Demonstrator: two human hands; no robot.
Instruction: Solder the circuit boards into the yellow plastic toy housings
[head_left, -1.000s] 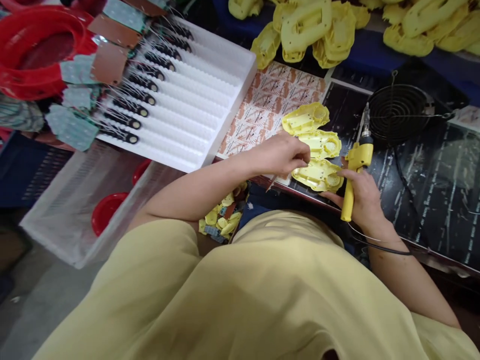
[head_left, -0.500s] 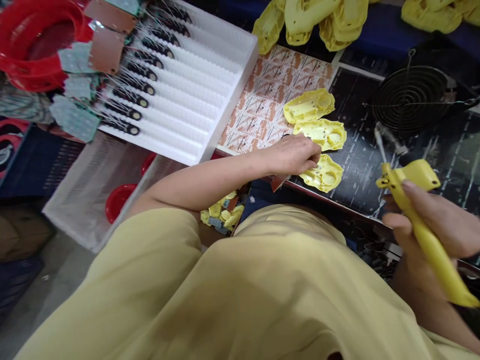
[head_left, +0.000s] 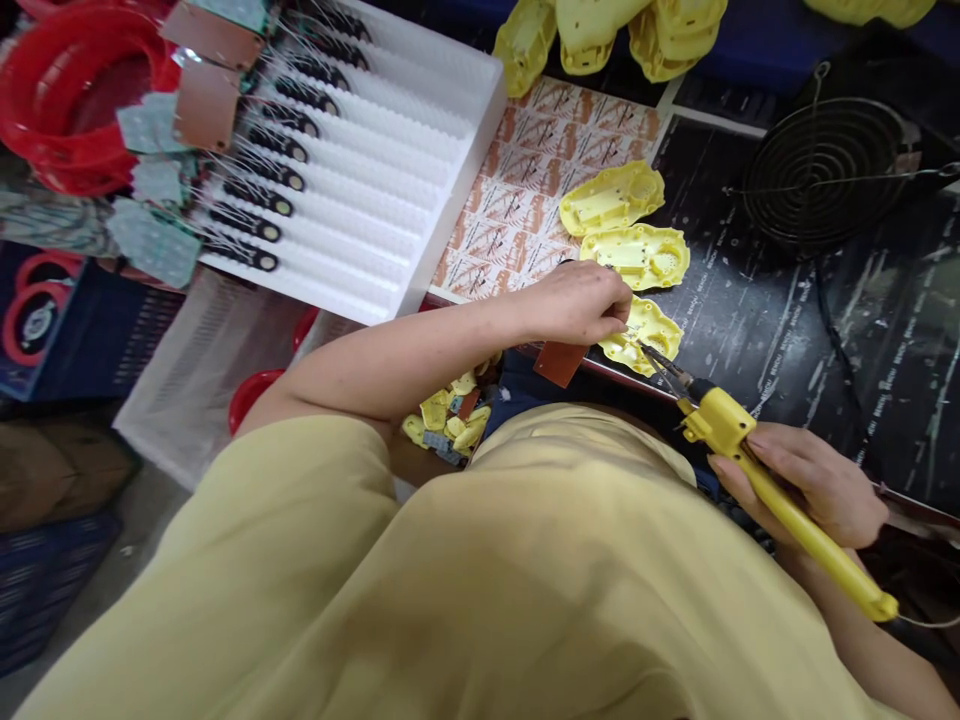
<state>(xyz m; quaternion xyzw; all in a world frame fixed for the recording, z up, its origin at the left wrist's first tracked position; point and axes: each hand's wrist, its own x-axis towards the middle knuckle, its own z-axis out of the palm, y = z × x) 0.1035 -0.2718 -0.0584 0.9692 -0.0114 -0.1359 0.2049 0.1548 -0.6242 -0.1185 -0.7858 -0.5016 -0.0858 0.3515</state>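
My left hand (head_left: 589,302) is closed in a pinch at the left side of the nearest yellow plastic shell (head_left: 652,330); what the fingers hold is too small to make out. Below that hand a brown circuit board (head_left: 559,363) juts over the table edge. My right hand (head_left: 814,480) is wrapped around a yellow soldering gun (head_left: 799,515), its dark tip reaching the lower edge of the same shell. Two more yellow shells, a middle one (head_left: 637,256) and a far one (head_left: 611,198), lie behind it in a row.
A white ridged foam tray (head_left: 390,190) holds rows of small black parts with wires. Circuit boards (head_left: 154,240) and red rings (head_left: 82,100) are piled left of it. A round fan grille (head_left: 817,175) stands at the right. Yellow shells (head_left: 675,35) are stacked at the back.
My right hand has brought the soldering gun left from beside the fan grille to the nearest shell. My left hand stays at that shell, and more of the brown board shows.
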